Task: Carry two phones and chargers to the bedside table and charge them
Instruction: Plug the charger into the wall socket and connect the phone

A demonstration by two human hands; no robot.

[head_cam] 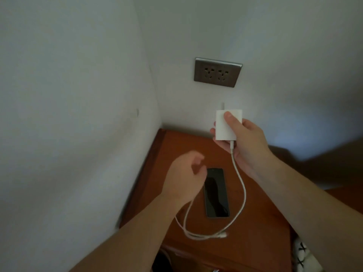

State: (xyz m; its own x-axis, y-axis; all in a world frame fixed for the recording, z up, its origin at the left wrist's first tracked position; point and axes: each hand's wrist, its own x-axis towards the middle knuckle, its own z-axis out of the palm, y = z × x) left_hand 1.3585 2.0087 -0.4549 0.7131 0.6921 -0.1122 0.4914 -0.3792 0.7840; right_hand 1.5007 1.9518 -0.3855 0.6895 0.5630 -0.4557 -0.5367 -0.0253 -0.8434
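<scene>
Nearest us, at the counter's (265, 213) front edge, a white charging cable (245, 195) lies doubled in a loose loop on the reddish wood, its connector end resting beside the bend. Off the counter's front right corner we make out a scrap of black-and-white patterned fabric (302, 252).

Further in, a phone (216, 195) lies flat and face up near the middle of the counter. Its screen is dark and its long side runs toward the back wall. The cable curves past its right side without touching it.

The left hand (186, 173) hovers over the phone's far left corner, motion-blurred, fingers curled inward. One strand of the cable runs up under the wrist, and we cannot tell whether the hand has hold of it.

Higher and to the right, over the counter's back edge, the right hand (245, 142) grips a white charger block (225, 128). The thumb presses across the front face, the fingers wrap behind, and a prong points up at the wall. The cable leaves the block's underside, crosses the palm and hangs down to the loop below.

On the far wall, above the charger and well apart from it, a brushed-metal double socket (217, 72) is set just right of the room's corner.
</scene>
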